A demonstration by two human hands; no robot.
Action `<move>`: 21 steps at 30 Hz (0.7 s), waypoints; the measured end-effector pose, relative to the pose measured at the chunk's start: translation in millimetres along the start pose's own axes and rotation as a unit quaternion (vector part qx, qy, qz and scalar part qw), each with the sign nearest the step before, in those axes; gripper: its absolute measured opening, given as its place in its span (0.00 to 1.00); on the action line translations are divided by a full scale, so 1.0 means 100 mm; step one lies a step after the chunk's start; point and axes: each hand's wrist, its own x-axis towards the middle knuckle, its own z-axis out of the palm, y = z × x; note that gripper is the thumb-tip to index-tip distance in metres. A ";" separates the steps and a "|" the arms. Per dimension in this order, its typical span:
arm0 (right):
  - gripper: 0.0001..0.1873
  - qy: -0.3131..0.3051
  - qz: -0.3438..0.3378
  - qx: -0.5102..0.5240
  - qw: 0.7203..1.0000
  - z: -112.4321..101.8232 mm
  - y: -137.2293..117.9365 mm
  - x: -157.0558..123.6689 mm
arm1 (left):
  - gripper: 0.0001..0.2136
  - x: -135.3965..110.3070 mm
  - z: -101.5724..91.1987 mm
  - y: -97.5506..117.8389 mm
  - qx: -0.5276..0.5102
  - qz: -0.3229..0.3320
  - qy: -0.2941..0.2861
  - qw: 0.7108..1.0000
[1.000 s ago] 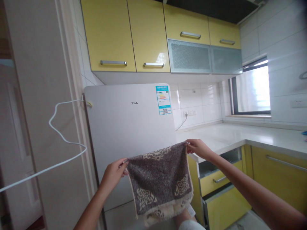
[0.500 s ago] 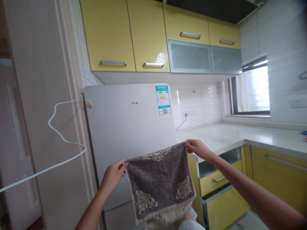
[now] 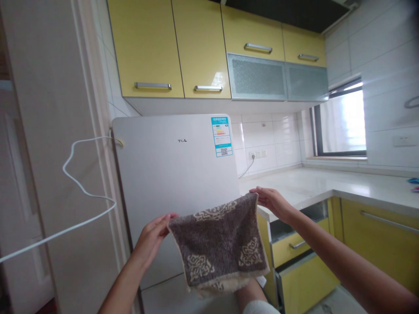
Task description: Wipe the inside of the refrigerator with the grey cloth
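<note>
A dark brown towel (image 3: pixel 216 237) with cream scroll patterns and a pale border hangs between my two hands, in front of the fridge. My left hand (image 3: pixel 155 231) grips its upper left corner, with the fingers behind the cloth. At the upper right corner, my right hand (image 3: pixel 270 201) holds the cloth, fingers partly hidden behind it. The top edge slopes up to the right. Below, the lower part of the towel folds back and shows a paler side. Part of my leg (image 3: pixel 250 296) shows beneath the towel.
The white fridge (image 3: pixel 157 174) stands straight ahead, with yellow wall cabinets (image 3: pixel 147 48) above it. To the right runs a white countertop (image 3: pixel 294 181) over yellow drawers (image 3: pixel 307 279), one slightly pulled out. A white cable (image 3: pixel 85 222) dangles at the left. A window (image 3: pixel 342 124) sits back right.
The towel's lower edge has swung up a little toward the fridge. My fingers have shifted from pinching the corners to lying more behind the cloth.
</note>
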 end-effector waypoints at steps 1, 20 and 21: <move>0.26 0.010 0.003 0.027 1.000 0.00 -0.01 0.00 | 0.27 0.00 0.00 0.02 -0.012 0.006 0.011 1.000; 0.14 0.051 -0.153 -0.389 0.907 -0.18 -0.18 -0.02 | 0.16 0.21 0.09 0.10 0.358 0.181 0.068 0.913; 0.13 0.054 -0.161 -0.413 0.895 -0.17 -0.19 -0.02 | 0.15 0.20 0.10 0.12 0.379 0.195 0.066 0.902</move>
